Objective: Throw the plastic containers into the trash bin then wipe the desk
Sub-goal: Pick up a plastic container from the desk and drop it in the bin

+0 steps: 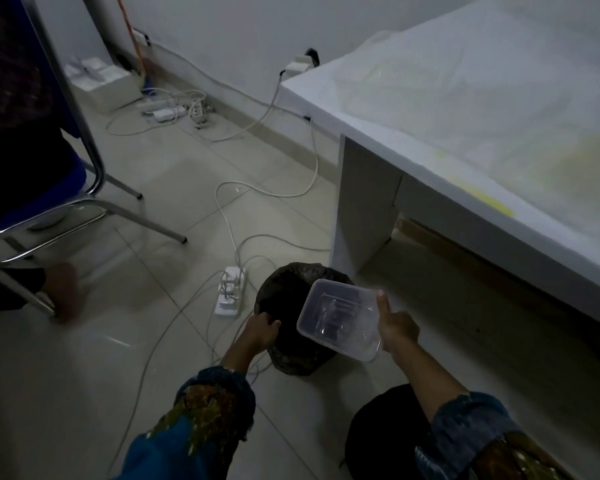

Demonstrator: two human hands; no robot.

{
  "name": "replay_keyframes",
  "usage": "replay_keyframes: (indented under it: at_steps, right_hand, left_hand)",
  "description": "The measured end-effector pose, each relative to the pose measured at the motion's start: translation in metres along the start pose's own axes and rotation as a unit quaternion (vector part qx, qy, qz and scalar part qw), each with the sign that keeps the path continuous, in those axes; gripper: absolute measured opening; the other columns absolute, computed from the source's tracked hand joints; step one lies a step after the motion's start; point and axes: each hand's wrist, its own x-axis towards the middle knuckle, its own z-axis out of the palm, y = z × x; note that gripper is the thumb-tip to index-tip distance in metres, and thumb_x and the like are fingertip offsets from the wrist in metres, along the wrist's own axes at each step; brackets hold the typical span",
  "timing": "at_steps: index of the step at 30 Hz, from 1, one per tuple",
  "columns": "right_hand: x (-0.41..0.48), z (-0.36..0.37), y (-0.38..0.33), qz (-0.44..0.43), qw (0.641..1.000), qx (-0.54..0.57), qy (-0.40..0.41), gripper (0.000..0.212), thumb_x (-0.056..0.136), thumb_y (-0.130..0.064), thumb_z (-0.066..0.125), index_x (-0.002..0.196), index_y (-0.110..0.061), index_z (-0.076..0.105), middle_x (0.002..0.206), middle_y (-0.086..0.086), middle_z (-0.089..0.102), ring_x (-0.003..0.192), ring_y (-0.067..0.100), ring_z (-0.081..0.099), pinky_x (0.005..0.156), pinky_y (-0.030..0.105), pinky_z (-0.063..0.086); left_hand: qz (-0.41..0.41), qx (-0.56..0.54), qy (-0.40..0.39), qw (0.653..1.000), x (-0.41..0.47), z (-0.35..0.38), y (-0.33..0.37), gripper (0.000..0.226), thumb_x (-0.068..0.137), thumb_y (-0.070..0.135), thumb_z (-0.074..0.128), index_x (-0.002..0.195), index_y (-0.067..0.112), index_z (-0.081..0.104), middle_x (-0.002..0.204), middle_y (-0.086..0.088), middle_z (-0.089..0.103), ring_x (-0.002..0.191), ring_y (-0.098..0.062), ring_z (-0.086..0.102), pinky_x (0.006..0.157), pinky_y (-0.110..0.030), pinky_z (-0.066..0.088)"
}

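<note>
Two patterned blue sleeves (194,420) reach forward from the bottom of the head view, over a dark knee (388,427). On the right, the right hand (397,327) grips a clear rectangular plastic container (340,318) by its right edge, thumb pointing up along the rim. It is tilted, looks empty, and hangs over the right side of the trash bin's mouth. That trash bin (284,299) is round and lined with a dark bag, and it stands on the tiled floor (84,375) beside the table's leg. Its inside is too dark to show any contents. At the bin's near left rim, the left hand (258,332) has its fingers curled over the edge, holding it. Just left of the bin lies a white power strip (230,291), with pale cables (222,202) looping across the floor toward the wall. Upper right, the white table (465,116) carries a crumpled clear sheet and yellowish smears. At far left stands a metal-framed chair (84,133) with a blue seat, and another person's bare foot (65,292) rests beneath it.
</note>
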Motion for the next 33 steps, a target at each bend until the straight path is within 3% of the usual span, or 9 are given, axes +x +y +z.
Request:
replay_keyframes:
  at_steps: [4,6,10,14,18,22,24,28,33]
  right_hand:
    - [0.015,0.018,-0.001,0.011,1.000,0.013,0.001,0.077,0.093,-0.058,0.033,0.131,0.009,0.042,0.133,0.029,0.049,0.119,0.037,0.052,0.086,0.036,0.046]
    - [0.023,0.027,-0.001,0.015,1.000,0.017,-0.001,0.077,0.093,-0.057,0.035,0.132,0.009,0.041,0.133,0.028,0.049,0.119,0.038,0.052,0.086,0.036,0.046]
    - [0.035,0.043,-0.003,0.026,0.999,0.022,-0.014,0.078,0.093,-0.057,0.037,0.135,0.009,0.036,0.137,0.028,0.046,0.123,0.038,0.050,0.090,0.038,0.045]
    - [0.048,0.059,-0.005,0.032,0.998,0.040,-0.029,0.078,0.091,-0.057,0.043,0.136,0.007,0.038,0.137,0.027,0.046,0.122,0.038,0.050,0.090,0.040,0.046]
    - [0.060,0.071,0.000,0.038,0.997,0.033,-0.050,0.082,0.086,-0.062,0.048,0.129,0.007,0.045,0.129,0.025,0.054,0.114,0.038,0.055,0.086,0.037,0.048]
    - [0.072,0.079,0.006,0.045,0.996,0.049,-0.052,0.079,0.081,-0.061,0.058,0.123,0.006,0.052,0.122,0.024,0.059,0.109,0.038,0.059,0.089,0.043,0.053]
    - [0.075,0.080,0.007,0.062,0.994,0.062,-0.059,0.077,0.081,-0.058,0.059,0.124,0.005,0.051,0.122,0.023,0.059,0.108,0.037,0.059,0.086,0.040,0.053]
    - [0.076,0.086,0.006,0.094,0.983,0.130,-0.087,0.072,0.081,-0.049,0.066,0.125,0.005,0.049,0.115,0.023,0.062,0.082,0.029,0.064,0.076,0.038,0.057]
    - [0.070,0.104,0.006,0.107,0.977,0.146,-0.113,0.074,0.082,-0.042,0.069,0.135,0.002,0.042,0.123,0.022,0.057,0.092,0.031,0.063,0.078,0.040,0.057]
  left_hand:
    - [0.004,0.053,-0.027,0.998,0.028,0.017,-0.027,0.087,0.077,0.053,0.031,0.151,0.013,0.008,0.155,-0.016,0.019,0.139,-0.034,0.025,0.110,-0.036,0.026]
    - [0.008,0.059,-0.014,0.998,0.018,0.017,-0.021,0.099,0.064,0.054,0.025,0.150,0.009,0.009,0.154,-0.016,0.019,0.139,-0.033,0.024,0.111,-0.032,0.021]
    - [-0.045,-0.046,0.018,0.998,0.032,0.032,-0.032,0.121,0.049,0.067,0.040,0.149,0.005,0.012,0.153,-0.020,0.016,0.140,-0.038,0.019,0.111,-0.036,0.024]
    - [-0.102,-0.164,0.021,0.981,0.042,0.040,-0.026,0.103,0.069,0.039,0.057,0.149,0.004,0.003,0.153,-0.022,0.012,0.140,-0.037,0.020,0.110,-0.040,0.029]
    - [-0.134,-0.207,0.036,0.968,0.055,0.049,-0.025,0.094,0.061,0.038,0.045,0.144,0.003,0.017,0.143,-0.023,0.033,0.126,-0.040,0.040,0.103,-0.049,0.041]
    - [-0.174,-0.275,0.037,0.945,0.059,0.060,-0.023,0.100,0.062,0.041,0.059,0.143,0.016,0.007,0.138,-0.026,0.038,0.120,-0.040,0.047,0.098,-0.052,0.046]
    - [-0.198,-0.319,0.036,0.926,0.060,0.064,-0.021,0.099,0.076,0.033,0.067,0.145,0.019,-0.002,0.142,-0.023,0.033,0.121,-0.041,0.045,0.099,-0.053,0.044]
    - [-0.221,-0.371,0.041,0.901,0.064,0.072,-0.024,0.077,0.092,0.017,0.054,0.145,0.015,-0.001,0.143,-0.019,0.029,0.124,-0.042,0.041,0.099,-0.058,0.042]
    - [-0.211,-0.349,0.024,0.913,0.056,0.068,-0.033,0.067,0.092,0.019,0.053,0.141,0.022,0.008,0.135,-0.019,0.040,0.115,-0.042,0.049,0.091,-0.058,0.049]
